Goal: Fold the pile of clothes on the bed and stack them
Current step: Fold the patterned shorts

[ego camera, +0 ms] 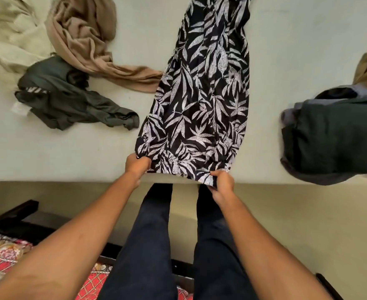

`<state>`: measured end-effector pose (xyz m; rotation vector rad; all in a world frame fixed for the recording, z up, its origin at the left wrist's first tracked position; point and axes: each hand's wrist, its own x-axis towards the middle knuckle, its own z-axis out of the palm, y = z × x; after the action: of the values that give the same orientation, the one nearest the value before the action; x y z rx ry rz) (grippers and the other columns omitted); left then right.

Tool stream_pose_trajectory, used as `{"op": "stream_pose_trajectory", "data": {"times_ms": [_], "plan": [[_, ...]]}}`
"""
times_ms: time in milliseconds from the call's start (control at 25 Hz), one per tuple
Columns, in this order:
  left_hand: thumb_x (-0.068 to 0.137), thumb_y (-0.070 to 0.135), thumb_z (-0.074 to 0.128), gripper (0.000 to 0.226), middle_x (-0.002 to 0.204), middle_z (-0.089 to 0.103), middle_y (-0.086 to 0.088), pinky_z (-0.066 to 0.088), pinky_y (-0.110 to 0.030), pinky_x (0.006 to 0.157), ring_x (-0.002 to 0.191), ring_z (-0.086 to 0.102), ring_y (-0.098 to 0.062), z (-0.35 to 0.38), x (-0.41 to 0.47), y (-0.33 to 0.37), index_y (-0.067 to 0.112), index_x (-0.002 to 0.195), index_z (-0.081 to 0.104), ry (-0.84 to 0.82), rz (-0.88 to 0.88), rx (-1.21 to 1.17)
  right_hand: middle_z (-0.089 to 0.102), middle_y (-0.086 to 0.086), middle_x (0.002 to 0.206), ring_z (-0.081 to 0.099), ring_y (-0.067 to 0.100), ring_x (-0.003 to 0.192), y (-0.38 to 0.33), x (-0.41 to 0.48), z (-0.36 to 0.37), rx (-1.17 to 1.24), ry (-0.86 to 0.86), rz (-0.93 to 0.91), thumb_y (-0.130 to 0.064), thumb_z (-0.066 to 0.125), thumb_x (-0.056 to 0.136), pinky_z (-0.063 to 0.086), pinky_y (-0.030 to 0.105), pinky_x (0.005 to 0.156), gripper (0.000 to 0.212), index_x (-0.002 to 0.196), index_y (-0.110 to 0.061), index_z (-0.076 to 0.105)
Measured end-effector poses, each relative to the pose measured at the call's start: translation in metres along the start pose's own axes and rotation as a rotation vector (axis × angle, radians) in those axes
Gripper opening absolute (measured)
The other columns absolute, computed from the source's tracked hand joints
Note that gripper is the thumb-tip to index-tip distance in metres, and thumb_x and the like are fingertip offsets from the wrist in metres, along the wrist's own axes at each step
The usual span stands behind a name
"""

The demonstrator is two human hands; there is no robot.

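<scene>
Forearms (80, 234) stretch over the bed (70, 152) edge. The left hand (137, 164) and right hand (221, 184) each pinch a near corner of the black leaf-print garment (202, 94). It lies flat on the bed, its long axis running straight away from both grips, so I'd guess the fold goes forward.

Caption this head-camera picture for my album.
Left hand and right hand pinch the near edge of a black leaf-print garment on a pale bed.
</scene>
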<state>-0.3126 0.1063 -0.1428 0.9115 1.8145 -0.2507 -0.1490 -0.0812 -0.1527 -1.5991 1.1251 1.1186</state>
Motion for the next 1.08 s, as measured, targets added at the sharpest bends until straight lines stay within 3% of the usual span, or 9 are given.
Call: {"op": "stream_pose_trajectory", "data": {"times_ms": [200, 360, 480, 640, 720, 840, 920, 1000, 1080], "plan": [[0.073, 0.002, 0.058, 0.013, 0.07, 0.061, -0.003, 0.035, -0.026, 0.053, 0.062, 0.05, -0.018, -0.025, -0.049, 0.027, 0.009, 0.082, 0.063, -0.089, 0.077, -0.111, 0.064, 0.004, 0.087, 0.057, 0.019, 0.078, -0.026, -0.045, -0.029, -0.08, -0.023, -0.144, 0.01, 0.047, 0.079, 0.044, 0.027, 0.059, 0.033, 0.092, -0.016, 0.062], [0.09, 0.027, 0.068, 0.021, 0.094, 0.076, -0.011, 0.06, -0.041, 0.072, 0.083, 0.072, -0.03, -0.037, -0.082, 0.032, 0.009, 0.102, 0.07, -0.175, -0.032, -0.16, 0.061, 0.005, 0.079, 0.042, 0.014, 0.057, -0.021, -0.083, -0.048, -0.096, -0.073, -0.145, 0.009, 0.05, 0.089, 0.024, 0.019, 0.038, 0.027, 0.09, -0.015, 0.064], [0.102, 0.028, 0.055, 0.019, 0.094, 0.075, -0.011, 0.061, -0.037, 0.055, 0.075, 0.073, -0.025, -0.033, -0.096, 0.099, 0.015, 0.105, 0.068, -0.289, -0.028, -0.382, 0.058, 0.006, 0.076, 0.046, 0.013, 0.053, -0.078, -0.098, -0.029, -0.008, -0.158, -0.135, 0.013, 0.046, 0.092, 0.03, 0.018, 0.033, 0.03, 0.085, -0.013, 0.06], [0.107, 0.034, 0.039, 0.039, 0.065, 0.073, -0.004, 0.058, -0.03, 0.053, 0.055, 0.071, -0.016, -0.033, -0.162, 0.29, 0.013, 0.085, 0.063, -0.543, 0.265, -0.592, 0.064, 0.011, 0.082, 0.065, 0.014, 0.053, -0.26, -0.167, 0.029, 0.36, -0.573, -0.411, 0.014, 0.039, 0.097, 0.053, 0.024, 0.046, 0.034, 0.091, -0.011, 0.059], [0.108, 0.038, 0.033, 0.049, 0.072, 0.072, -0.005, 0.059, -0.029, 0.06, 0.066, 0.072, -0.018, -0.051, -0.231, 0.384, 0.011, 0.084, 0.066, -0.761, 0.57, -0.709, 0.068, 0.008, 0.068, 0.065, 0.013, 0.049, -0.352, -0.25, 0.046, 0.502, -0.849, -0.626, 0.014, 0.033, 0.1, 0.05, 0.022, 0.042, 0.034, 0.092, -0.01, 0.057], [0.104, 0.033, 0.039, 0.035, 0.091, 0.071, -0.011, 0.059, -0.031, 0.067, 0.082, 0.072, -0.025, -0.087, -0.347, 0.477, 0.007, 0.102, 0.062, -1.003, 0.927, -0.912, 0.07, 0.007, 0.072, 0.066, 0.013, 0.053, -0.454, -0.395, 0.032, 0.602, -1.115, -0.948, 0.014, 0.034, 0.1, 0.048, 0.021, 0.04, 0.033, 0.099, -0.009, 0.058], [0.103, 0.027, 0.043, 0.034, 0.103, 0.072, -0.017, 0.06, -0.035, 0.07, 0.09, 0.072, -0.03, -0.108, -0.39, 0.498, 0.002, 0.111, 0.065, -0.999, 1.009, -0.974, 0.071, 0.007, 0.084, 0.066, 0.014, 0.06, -0.477, -0.449, 0.01, 0.622, -1.174, -1.08, 0.013, 0.041, 0.1, 0.049, 0.021, 0.043, 0.032, 0.105, -0.011, 0.061], [0.103, 0.019, 0.042, 0.034, 0.118, 0.067, -0.021, 0.055, -0.05, 0.095, 0.109, 0.065, -0.037, -0.114, -0.406, 0.491, 0.0, 0.114, 0.067, -0.999, 1.059, -0.973, 0.069, 0.005, 0.088, 0.063, 0.01, 0.06, -0.469, -0.458, -0.013, 0.624, -1.131, -1.118, 0.012, 0.043, 0.1, 0.046, 0.019, 0.043, 0.033, 0.108, -0.014, 0.06], [0.102, 0.016, 0.041, 0.037, 0.122, 0.068, -0.019, 0.047, -0.054, 0.105, 0.117, 0.063, -0.036, -0.1, -0.385, 0.461, 0.004, 0.11, 0.075, -0.932, 1.0, -0.91, 0.066, 0.001, 0.085, 0.06, 0.006, 0.057, -0.441, -0.426, -0.028, 0.603, -1.012, -1.071, 0.011, 0.044, 0.1, 0.044, 0.017, 0.043, 0.034, 0.107, -0.018, 0.059]]}}
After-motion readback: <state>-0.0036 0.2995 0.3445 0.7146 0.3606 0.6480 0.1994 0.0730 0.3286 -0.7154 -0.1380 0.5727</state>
